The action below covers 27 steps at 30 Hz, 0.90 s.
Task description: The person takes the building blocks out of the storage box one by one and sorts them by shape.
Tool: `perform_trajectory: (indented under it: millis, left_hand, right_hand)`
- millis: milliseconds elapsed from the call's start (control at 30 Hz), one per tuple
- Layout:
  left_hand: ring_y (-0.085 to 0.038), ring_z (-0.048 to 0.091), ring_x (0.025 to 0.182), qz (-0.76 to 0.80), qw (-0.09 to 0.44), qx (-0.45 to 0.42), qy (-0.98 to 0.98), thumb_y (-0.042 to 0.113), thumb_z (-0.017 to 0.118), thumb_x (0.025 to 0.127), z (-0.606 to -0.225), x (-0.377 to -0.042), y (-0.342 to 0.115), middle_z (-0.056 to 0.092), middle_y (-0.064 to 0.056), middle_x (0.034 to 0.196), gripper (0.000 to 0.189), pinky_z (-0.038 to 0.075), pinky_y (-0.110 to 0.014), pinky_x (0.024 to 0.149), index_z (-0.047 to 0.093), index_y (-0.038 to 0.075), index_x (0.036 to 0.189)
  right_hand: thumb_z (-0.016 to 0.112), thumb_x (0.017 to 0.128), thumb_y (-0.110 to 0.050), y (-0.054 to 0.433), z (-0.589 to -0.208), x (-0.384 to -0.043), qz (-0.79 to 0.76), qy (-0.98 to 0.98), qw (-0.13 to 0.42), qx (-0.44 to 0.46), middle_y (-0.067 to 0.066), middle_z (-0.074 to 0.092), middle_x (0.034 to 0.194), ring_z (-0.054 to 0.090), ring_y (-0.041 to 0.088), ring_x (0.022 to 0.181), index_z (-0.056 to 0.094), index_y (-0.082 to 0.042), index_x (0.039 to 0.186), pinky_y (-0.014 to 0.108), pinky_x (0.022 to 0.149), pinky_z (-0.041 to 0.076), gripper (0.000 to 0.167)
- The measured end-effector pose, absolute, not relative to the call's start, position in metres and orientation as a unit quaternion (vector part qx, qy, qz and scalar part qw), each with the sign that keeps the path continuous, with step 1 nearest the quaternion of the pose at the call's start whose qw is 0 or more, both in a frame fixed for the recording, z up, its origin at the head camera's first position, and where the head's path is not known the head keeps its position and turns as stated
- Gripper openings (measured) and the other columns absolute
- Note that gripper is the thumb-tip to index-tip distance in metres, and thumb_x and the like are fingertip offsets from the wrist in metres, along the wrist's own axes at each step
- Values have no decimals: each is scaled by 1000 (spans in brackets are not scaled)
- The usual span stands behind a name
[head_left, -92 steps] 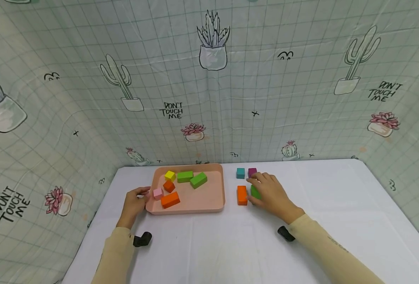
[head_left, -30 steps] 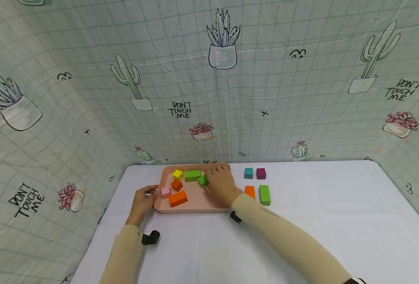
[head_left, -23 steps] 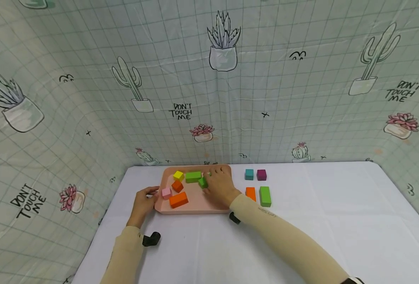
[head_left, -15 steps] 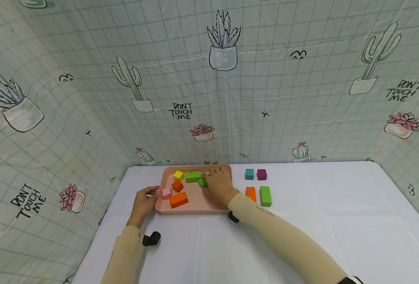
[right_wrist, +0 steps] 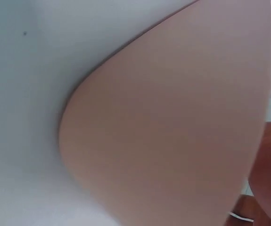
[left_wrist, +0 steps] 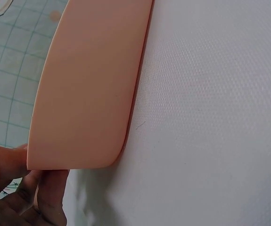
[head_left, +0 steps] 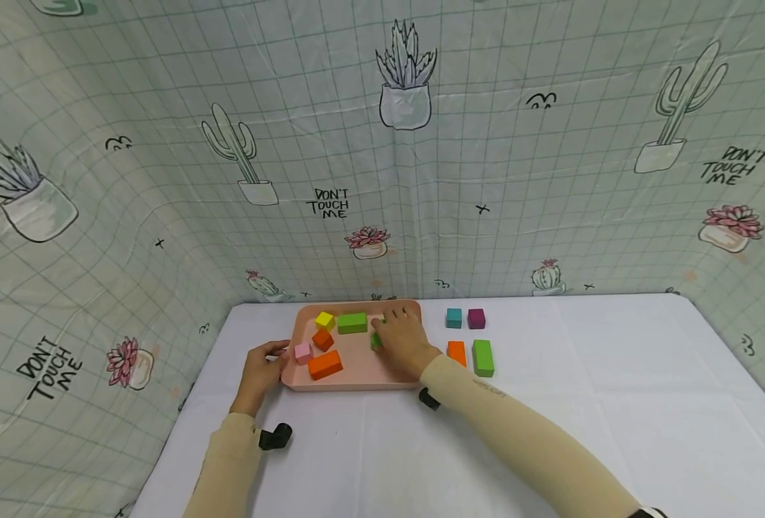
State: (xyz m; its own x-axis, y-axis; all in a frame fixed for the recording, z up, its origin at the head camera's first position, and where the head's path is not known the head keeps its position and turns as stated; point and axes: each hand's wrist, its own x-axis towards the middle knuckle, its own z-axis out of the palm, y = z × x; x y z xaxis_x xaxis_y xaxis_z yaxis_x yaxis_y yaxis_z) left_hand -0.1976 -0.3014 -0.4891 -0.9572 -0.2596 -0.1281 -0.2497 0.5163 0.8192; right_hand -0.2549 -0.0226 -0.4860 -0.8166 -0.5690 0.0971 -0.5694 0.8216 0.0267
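Observation:
In the head view, a peach tray [head_left: 356,378] lies on the white table. My left hand [head_left: 261,370] holds its left end; the left wrist view shows thumb and fingers [left_wrist: 53,197] at the rim. My right hand [head_left: 401,337] reaches into the tray's right part, gripping a green block [head_left: 376,342] mostly hidden beneath it. Also in the tray are another green block [head_left: 352,323], a yellow cube [head_left: 324,321], an orange cube [head_left: 322,339], a pink cube [head_left: 302,353] and a long orange block [head_left: 325,365]. The right wrist view is mostly filled by the tray's outer wall [right_wrist: 173,117].
Right of the tray stand a teal cube [head_left: 454,318], a purple cube [head_left: 476,319], an orange block [head_left: 456,352] partly behind the right forearm, and a long green block [head_left: 483,358]. A patterned cloth [head_left: 486,180] rises behind the table.
My right hand came from the blocks on the table to the green block in the tray. That block has since turned and shifted slightly right and nearer. My left hand stays at the tray.

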Motion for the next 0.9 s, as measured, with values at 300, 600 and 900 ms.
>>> perform_trajectory:
  millis: [300, 600, 900]
  left_hand:
    - [-23, 52, 82, -469, 6, 150, -870, 0, 56, 103, -488, -197, -300, 62, -30, 119, 33, 47, -21, 65, 65, -11, 133]
    - [-25, 53, 86, -462, 1, 149, -874, 1, 55, 103, -487, -197, -299, 62, -30, 121, 35, 47, -19, 65, 64, -11, 134]
    - [-24, 53, 84, -463, -1, 144, -875, 0, 54, 103, -486, -196, -299, 61, -30, 120, 34, 47, -19, 64, 64, -11, 134]
  right_hand:
    - [80, 93, -43, -15, -488, -256, 31, -958, 43, 281, 11, 67, 118, 57, 29, 118, 71, -2, 124, 48, 113, 37, 52]
    - [82, 93, -31, 0, -481, -246, 60, -947, 65, 308, 12, 65, 123, 56, 30, 121, 70, -2, 127, 47, 118, 37, 47]
    - [85, 89, -28, 29, -477, -233, 70, -936, 142, 314, 10, 65, 131, 57, 30, 127, 69, -4, 132, 43, 114, 41, 52]
